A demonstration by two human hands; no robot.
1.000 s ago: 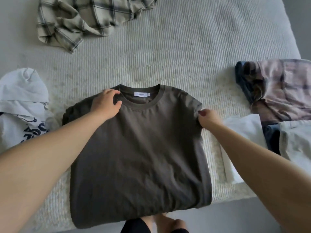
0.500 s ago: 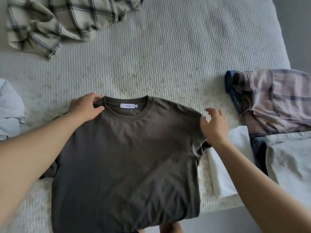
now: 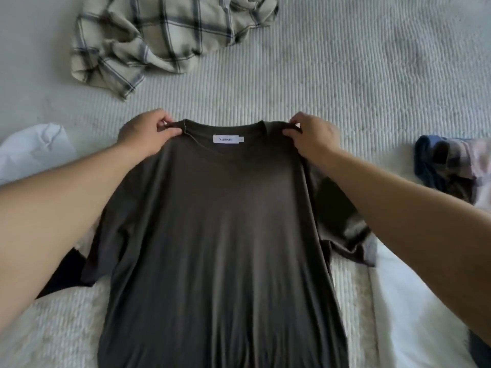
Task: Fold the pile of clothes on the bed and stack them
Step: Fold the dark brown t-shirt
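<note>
I pinch the dark olive-brown cotton T-shirt [image 3: 225, 235] at its two shoulder seams, my left hand [image 3: 144, 135] just left of the collar and my right hand [image 3: 312, 136] just right of it, so the body hangs straight toward me over the ribbed off-white bed [image 3: 345, 88] and the sleeves droop free for folding in. The crumpled cream plaid shirt [image 3: 159, 35] waits at the far left, and the folded pink-and-blue plaid garment [image 3: 451, 166] sits right, likely where my stack goes.

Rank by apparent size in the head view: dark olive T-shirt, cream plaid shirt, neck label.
1. dark olive T-shirt, held up near the camera, which inflates it
2. cream plaid shirt, crumpled, farther away
3. neck label
</note>
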